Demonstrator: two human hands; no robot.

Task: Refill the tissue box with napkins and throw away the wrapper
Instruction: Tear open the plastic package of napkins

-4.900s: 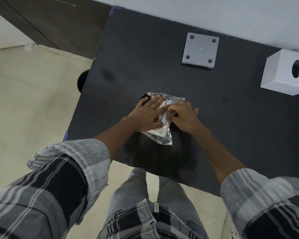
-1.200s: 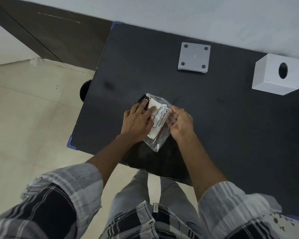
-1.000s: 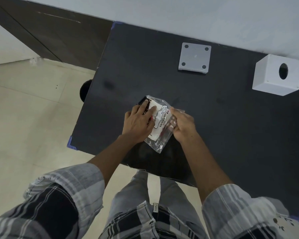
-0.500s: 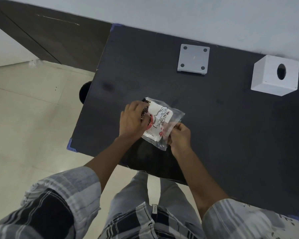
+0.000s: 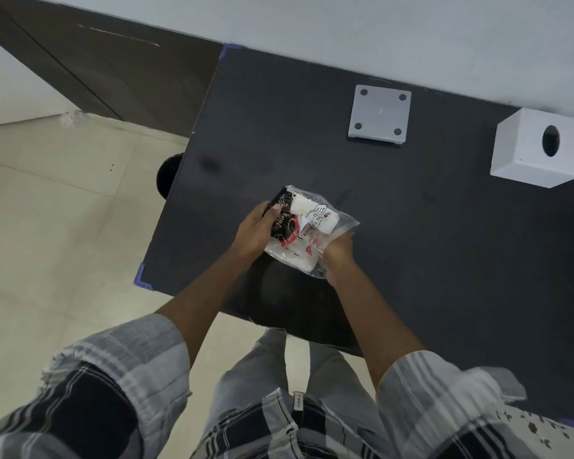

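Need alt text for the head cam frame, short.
Seen from above, a person's left hand and right hand grip a clear plastic napkin pack over a black table. Farther back sit a white tissue box with a round opening and a grey square plate.

There is a single view, from a wide-angle camera worn on the person's head, looking forward and steeply down. It sits close above the dark matte rectangular desk [image 5: 444, 243], whose top fills the middle and right of the frame and runs off the right edge. The desk's near edge crosses the lower middle; below it the person's own legs and both plaid sleeves fill the bottom. Left of the desk lies pale tiled floor [image 5: 47, 243]; beyond its far edge runs a light wall [image 5: 378, 28].
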